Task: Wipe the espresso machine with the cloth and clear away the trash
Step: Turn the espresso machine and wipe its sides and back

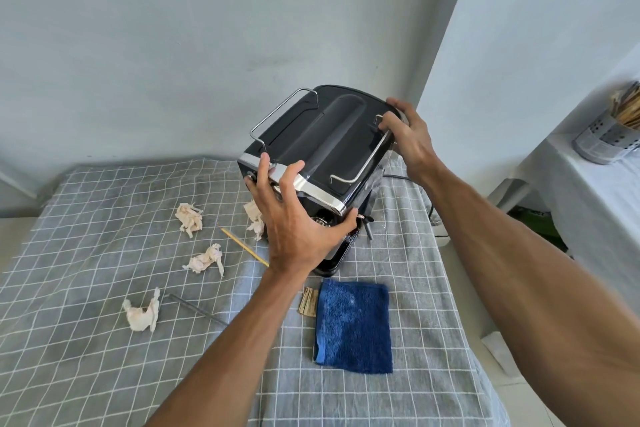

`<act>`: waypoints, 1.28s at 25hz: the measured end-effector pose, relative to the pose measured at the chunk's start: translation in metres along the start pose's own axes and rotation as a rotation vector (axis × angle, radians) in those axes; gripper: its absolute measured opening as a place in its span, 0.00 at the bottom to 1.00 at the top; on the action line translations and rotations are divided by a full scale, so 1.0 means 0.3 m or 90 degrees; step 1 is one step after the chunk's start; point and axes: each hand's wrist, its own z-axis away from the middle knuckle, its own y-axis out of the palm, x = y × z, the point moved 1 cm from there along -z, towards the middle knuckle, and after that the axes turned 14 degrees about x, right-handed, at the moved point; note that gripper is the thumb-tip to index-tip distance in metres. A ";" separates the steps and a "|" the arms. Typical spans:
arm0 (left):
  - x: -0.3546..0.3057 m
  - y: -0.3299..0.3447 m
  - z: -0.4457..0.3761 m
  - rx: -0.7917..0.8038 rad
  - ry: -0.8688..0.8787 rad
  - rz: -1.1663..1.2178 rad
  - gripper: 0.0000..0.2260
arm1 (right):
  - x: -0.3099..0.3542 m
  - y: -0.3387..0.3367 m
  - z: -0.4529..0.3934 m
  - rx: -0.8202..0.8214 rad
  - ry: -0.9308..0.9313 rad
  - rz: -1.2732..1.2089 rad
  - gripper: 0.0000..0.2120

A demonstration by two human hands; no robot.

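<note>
A black espresso machine (322, 135) with chrome rails stands at the back right of the checked table. My left hand (294, 218) grips its front top edge, fingers curled over the chrome trim. My right hand (405, 135) holds the machine's rear right corner, fingers curled over the top by the rail. A folded blue cloth (355, 326) lies in front of the machine, untouched. Several crumpled paper wads lie to the left: one (188, 218), another (204, 260), a third (142, 312), and a fourth (254, 218) beside the machine.
A yellow stick (244, 246) and a thin grey rod (197, 308) lie on the grey checked tablecloth (86, 253). A small brown packet (308, 302) touches the cloth's left edge. A black cord (398, 177) trails behind the machine. A metal holder of sticks (606, 139) stands on the right-hand surface.
</note>
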 end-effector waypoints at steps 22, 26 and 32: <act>0.281 -0.242 -0.130 0.221 0.158 0.003 0.53 | -0.058 0.131 0.188 -0.105 0.008 0.061 0.39; 0.259 -0.274 -0.119 0.227 0.131 -0.035 0.49 | -0.145 0.113 0.307 -0.050 0.004 0.086 0.43; 0.120 -0.322 -0.203 0.209 0.164 -0.094 0.36 | -0.556 0.228 0.631 0.111 0.079 0.463 0.35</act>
